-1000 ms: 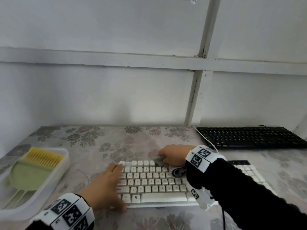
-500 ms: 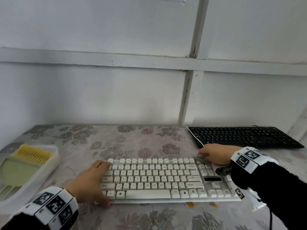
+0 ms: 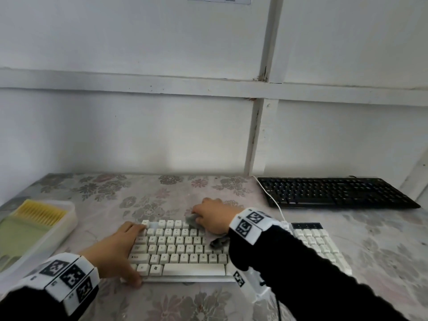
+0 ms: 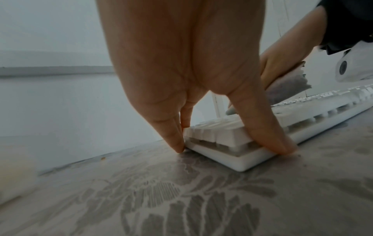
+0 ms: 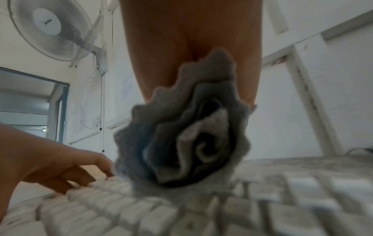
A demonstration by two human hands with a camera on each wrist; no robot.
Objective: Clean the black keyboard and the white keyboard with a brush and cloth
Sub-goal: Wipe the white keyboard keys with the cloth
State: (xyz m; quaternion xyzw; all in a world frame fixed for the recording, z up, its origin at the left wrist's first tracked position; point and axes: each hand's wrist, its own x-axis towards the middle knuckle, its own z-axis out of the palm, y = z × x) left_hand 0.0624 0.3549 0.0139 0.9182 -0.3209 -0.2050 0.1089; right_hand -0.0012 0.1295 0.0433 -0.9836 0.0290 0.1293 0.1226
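— Since half a second ago, what moved?
— Leftward went my right hand [image 3: 214, 217] with the cloth [image 3: 218, 241]: from the right end of the white keyboard [image 3: 185, 251] to its top row, at centre frame.
— How do your fingers sit?
— Right fingers [image 3: 199, 208] curl over the bunched grey cloth, pressing it onto the keys. My left hand [image 3: 115, 249] clamps the keyboard's left end, fingers [image 4: 173, 135] against the far edge, thumb on the near edge.
— The rest?
— Black keyboard [image 3: 333, 192] lies at right on the worktop [image 3: 162, 195], well apart; the brush [image 3: 34, 220] lies in a tray [image 3: 69, 224] at the left edge.
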